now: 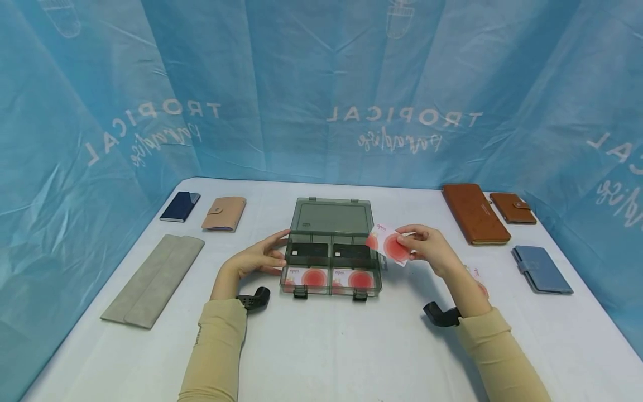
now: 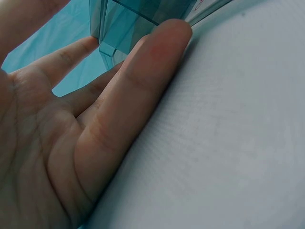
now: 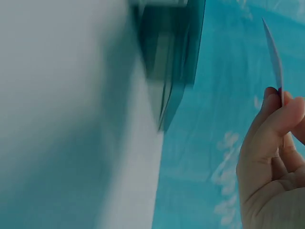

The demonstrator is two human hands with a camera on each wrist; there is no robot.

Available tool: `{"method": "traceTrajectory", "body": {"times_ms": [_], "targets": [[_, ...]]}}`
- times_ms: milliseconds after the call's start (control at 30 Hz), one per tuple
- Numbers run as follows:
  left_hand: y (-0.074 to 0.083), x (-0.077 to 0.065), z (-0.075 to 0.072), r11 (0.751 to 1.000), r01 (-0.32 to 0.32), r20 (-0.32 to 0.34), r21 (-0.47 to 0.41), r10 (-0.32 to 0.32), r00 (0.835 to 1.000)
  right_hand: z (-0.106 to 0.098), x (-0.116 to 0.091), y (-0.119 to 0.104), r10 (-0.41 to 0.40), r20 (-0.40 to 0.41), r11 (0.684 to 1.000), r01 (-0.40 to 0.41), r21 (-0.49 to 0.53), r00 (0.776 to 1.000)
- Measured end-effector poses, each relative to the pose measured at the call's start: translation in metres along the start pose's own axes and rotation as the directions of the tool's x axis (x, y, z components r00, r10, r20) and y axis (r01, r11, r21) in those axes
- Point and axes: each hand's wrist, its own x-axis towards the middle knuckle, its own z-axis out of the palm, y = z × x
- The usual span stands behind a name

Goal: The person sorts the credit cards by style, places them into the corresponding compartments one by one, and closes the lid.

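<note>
A translucent grey-green compartment box [image 1: 330, 293] stands with its lid [image 1: 331, 216] raised at the back. Black cards [image 1: 308, 251] with a small chip lie in its two rear compartments, and white cards [image 1: 313, 277] with a red circle in the two front ones. My left hand [image 1: 258, 257] touches the box's left side, its fingers fairly straight and spread; the left wrist view shows the palm [image 2: 43, 143] beside the box wall. Over the box's right edge, my right hand [image 1: 427, 245] pinches a white card [image 1: 389, 244] with a red circle, seen edge-on in the right wrist view.
Another red-and-white card [image 1: 479, 282] lies partly hidden by the right forearm. At left are a grey sleeve [image 1: 156, 279], a tan cardholder [image 1: 225, 213] and a navy one [image 1: 180, 206]. Brown wallets [image 1: 474, 215] and a blue wallet [image 1: 542, 269] lie right. A blue curtain [image 1: 301, 84] surrounds the table.
</note>
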Motion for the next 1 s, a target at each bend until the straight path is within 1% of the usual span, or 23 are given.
{"method": "traceTrajectory", "body": {"times_ms": [67,233,367,433,500,600,767,833,900,1000], "targets": [[0.0,0.0,0.0,1.0,-0.002,0.005,0.001,0.002,1.0,0.013,0.002,-0.005,-0.027,0.025,1.0,0.027,-0.001,0.999],[-0.002,0.001,0.0,1.0,-0.01,0.015,0.0,0.01,1.0,0.045,0.004,-0.018,-0.08,0.104,0.995,0.085,-0.049,0.991],[-0.003,0.002,0.001,1.0,-0.008,0.02,-0.011,0.009,1.0,0.069,0.004,-0.024,-0.096,0.156,0.99,0.11,-0.09,0.983],[-0.003,0.002,0.001,1.0,-0.012,0.023,-0.018,0.013,1.0,0.081,0.004,-0.026,-0.101,0.163,0.985,0.122,-0.126,0.981],[-0.003,0.002,0.001,1.0,-0.012,0.024,-0.025,0.012,1.0,0.094,0.003,-0.029,-0.105,0.155,0.974,0.133,-0.183,0.982],[-0.003,0.001,0.0,1.0,-0.011,0.02,-0.021,0.012,1.0,0.111,0.001,-0.034,-0.124,0.149,0.945,0.163,-0.284,0.981],[-0.001,0.0,0.0,1.0,-0.001,0.004,-0.001,0.001,1.0,0.133,-0.002,-0.036,-0.189,0.191,0.873,0.254,-0.417,0.963],[0.0,-0.001,0.001,1.0,0.0,0.004,-0.003,0.0,1.0,0.138,-0.001,-0.035,-0.22,0.214,0.838,0.296,-0.458,0.952],[0.0,0.0,0.001,1.0,0.002,0.003,-0.005,-0.002,1.0,0.143,-0.001,-0.033,-0.234,0.234,0.81,0.322,-0.49,0.944],[0.0,0.0,0.0,1.0,0.0,0.001,-0.003,0.0,1.0,0.147,0.0,-0.03,-0.249,0.26,0.782,0.352,-0.514,0.933]]}}
